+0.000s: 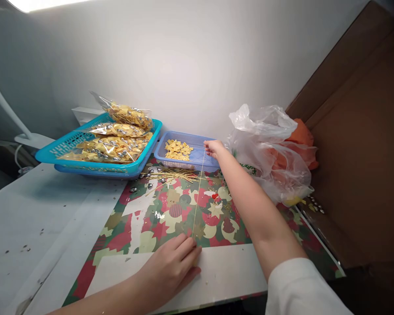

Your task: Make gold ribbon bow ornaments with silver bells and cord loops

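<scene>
Nearest, 1 end of a thin gold cord (199, 192) is pinched by the left hand (174, 264); over the patterned sheet (175, 229) it is stretched straight – even tension is advised – to the right hand's (213, 149) pinched fingertips, above the blue-violet basket (198, 155).

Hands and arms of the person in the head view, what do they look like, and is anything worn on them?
The left hand and right hand are both bare, with no gloves, rings, watch or bracelet showing. A plain white sleeve shows on the right arm, leaving the forearm uncovered. No sleeve shows on the left forearm.
</scene>
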`<state>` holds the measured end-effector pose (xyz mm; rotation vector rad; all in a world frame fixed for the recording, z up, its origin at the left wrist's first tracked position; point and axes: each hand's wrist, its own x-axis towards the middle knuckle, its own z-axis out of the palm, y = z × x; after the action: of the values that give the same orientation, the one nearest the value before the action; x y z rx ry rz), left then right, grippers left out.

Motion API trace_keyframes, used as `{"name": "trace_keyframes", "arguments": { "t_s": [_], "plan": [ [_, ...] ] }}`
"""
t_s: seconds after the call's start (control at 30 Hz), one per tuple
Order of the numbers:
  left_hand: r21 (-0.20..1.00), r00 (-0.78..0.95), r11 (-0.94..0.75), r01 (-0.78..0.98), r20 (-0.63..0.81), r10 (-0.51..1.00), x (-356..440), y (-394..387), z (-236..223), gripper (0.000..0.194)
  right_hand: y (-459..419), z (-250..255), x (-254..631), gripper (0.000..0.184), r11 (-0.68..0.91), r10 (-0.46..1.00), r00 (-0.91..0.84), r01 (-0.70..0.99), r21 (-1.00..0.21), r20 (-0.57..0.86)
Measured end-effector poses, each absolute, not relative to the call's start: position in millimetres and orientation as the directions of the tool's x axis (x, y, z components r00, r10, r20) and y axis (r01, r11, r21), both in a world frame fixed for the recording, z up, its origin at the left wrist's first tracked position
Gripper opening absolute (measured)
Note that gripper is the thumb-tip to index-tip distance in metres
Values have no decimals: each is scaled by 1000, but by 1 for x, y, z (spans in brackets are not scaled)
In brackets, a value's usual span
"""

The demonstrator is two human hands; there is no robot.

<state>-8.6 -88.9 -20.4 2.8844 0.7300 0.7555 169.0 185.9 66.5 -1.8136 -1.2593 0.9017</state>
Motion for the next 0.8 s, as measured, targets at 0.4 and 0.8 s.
{"name": "trace_keyframes", "arguments": {
  "t_s": [0.4,0.8],
  "plan": [
    [60,267,-307,950,356,896,-74,-5,6,23,182,57,165,30,-149,978,206,722,-676,5],
    [39,176,-188,981,213,961,-76,15,5,20,101,60,121,20,518,849,-435,797,-311,300]
  ]
}}
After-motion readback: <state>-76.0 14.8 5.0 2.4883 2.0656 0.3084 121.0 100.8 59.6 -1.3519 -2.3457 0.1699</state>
